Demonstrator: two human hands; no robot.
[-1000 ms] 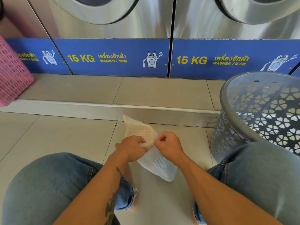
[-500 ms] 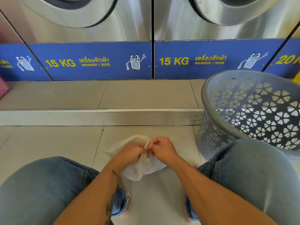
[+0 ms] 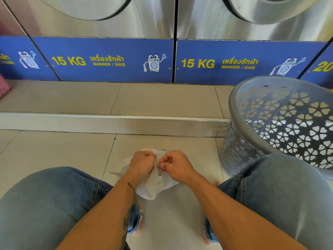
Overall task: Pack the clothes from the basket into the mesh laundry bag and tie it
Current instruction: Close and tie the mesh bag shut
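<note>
A white mesh laundry bag (image 3: pixel 150 189) lies bunched on the floor tiles between my knees. My left hand (image 3: pixel 143 162) and my right hand (image 3: pixel 175 164) are both closed on its gathered top, knuckles almost touching, pinching the fabric and a thin cord between them. The bag's contents are hidden by the mesh and my hands. A grey plastic laundry basket (image 3: pixel 239 98) with flower-shaped cutouts stands tilted at the right, beside my right knee; no clothes show inside it.
Steel washing machines with blue "15 KG" panels (image 3: pixel 111 60) line the back, raised on a tiled step (image 3: pixel 115 121). A pink basket corner (image 3: pixel 3 87) shows at the far left. My jeans-clad knees flank the bag.
The bag was stretched out long a second ago; it is now bunched into a small bundle. My hands have drawn together at its top. The view has shifted left, away from the pink basket.
</note>
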